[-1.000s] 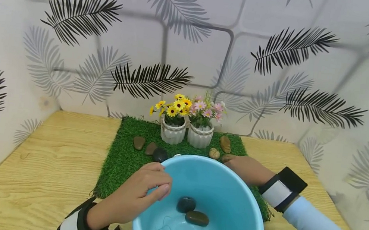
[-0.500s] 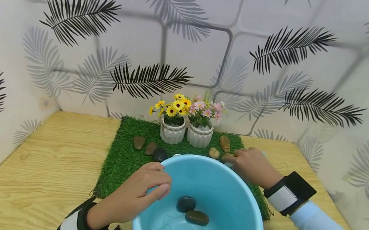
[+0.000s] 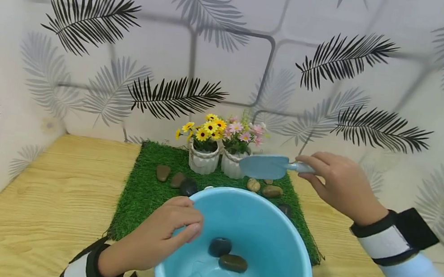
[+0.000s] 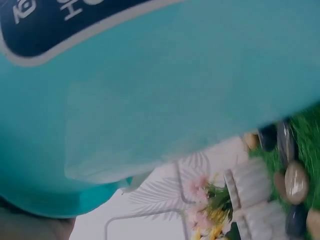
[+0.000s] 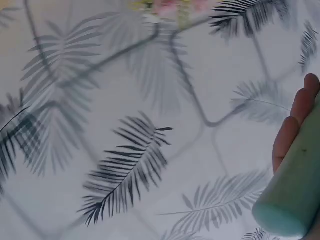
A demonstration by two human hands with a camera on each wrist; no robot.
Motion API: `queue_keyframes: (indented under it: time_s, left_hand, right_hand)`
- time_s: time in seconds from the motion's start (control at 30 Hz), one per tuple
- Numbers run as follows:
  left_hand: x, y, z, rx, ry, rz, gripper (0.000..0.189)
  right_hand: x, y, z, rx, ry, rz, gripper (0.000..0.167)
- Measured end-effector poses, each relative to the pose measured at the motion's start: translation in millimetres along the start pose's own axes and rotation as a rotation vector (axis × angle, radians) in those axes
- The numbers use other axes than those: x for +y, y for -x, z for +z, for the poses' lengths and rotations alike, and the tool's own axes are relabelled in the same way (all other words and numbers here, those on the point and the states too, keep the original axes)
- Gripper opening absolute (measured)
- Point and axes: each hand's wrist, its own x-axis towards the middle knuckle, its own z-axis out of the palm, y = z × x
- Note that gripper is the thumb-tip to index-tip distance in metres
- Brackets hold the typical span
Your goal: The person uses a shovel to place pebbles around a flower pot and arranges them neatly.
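Observation:
My right hand (image 3: 341, 185) grips the handle of a light blue hand trowel (image 3: 263, 166), its blade pointing left above the turf and partly in front of the white pots. In the right wrist view, curled fingers (image 5: 292, 132) wrap the trowel's rounded handle (image 5: 285, 205). My left hand (image 3: 159, 235) holds the left rim of a light blue bucket (image 3: 295, 250), fingers bent at the edge. Inside the bucket lie a black stone (image 3: 220, 247) and a brown stone (image 3: 233, 263). The left wrist view is mostly the bucket's outer wall (image 4: 165, 100).
Behind the bucket, a green turf mat (image 3: 138, 202) carries several stones, among them a tan one (image 3: 272, 191) and a black one (image 3: 189, 187). Two white pots with yellow flowers (image 3: 208, 128) and pink flowers (image 3: 243, 131) stand at the back, before a leaf-patterned wall.
My right hand has come up from the mat and moved right, lifting the trowel into view above the turf. The left hand stays on the bucket rim.

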Motion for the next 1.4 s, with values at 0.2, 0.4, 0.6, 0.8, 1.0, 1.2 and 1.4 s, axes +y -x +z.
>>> queue_keyframes:
  time_s: [0.2, 0.4, 0.6, 0.8, 1.0, 1.2, 1.4]
  left_hand:
    - [17.6, -14.7, -28.6, -0.28, 0.014, -0.216, 0.011]
    - [60.7, -53.0, -51.2, -0.347, 0.27, -0.385, 0.05]
    - [90.6, -79.3, -37.5, -0.161, 0.58, -0.384, 0.054]
    - [85.9, -79.7, -27.9, -0.024, 0.584, -0.392, 0.049]
    - [70.8, -64.6, -40.7, -0.125, 0.576, -0.567, 0.034]
    - [63.9, -50.6, -49.2, -0.278, 0.549, -0.804, 0.026]
    - [73.8, -47.8, -43.4, -0.61, 0.477, -0.99, 0.016]
  right_hand:
    - [-37.9, -31.8, -35.7, 0.017, -0.436, 0.193, 0.023]
    - [-78.6, -54.3, -56.7, -0.203, -1.037, 0.277, 0.029]
    - [-105.9, -69.4, -53.1, -0.163, -1.229, 0.285, 0.034]
    - [-110.3, -69.2, -46.6, -0.145, -1.203, 0.319, 0.033]
    - [-105.2, -48.9, -44.3, -0.304, -1.033, 0.315, 0.033]
    - [-81.3, -31.5, -35.8, -0.252, -0.813, 0.388, 0.026]
    - [-57.0, -18.2, -3.4, -0.452, -0.805, 0.473, 0.031]
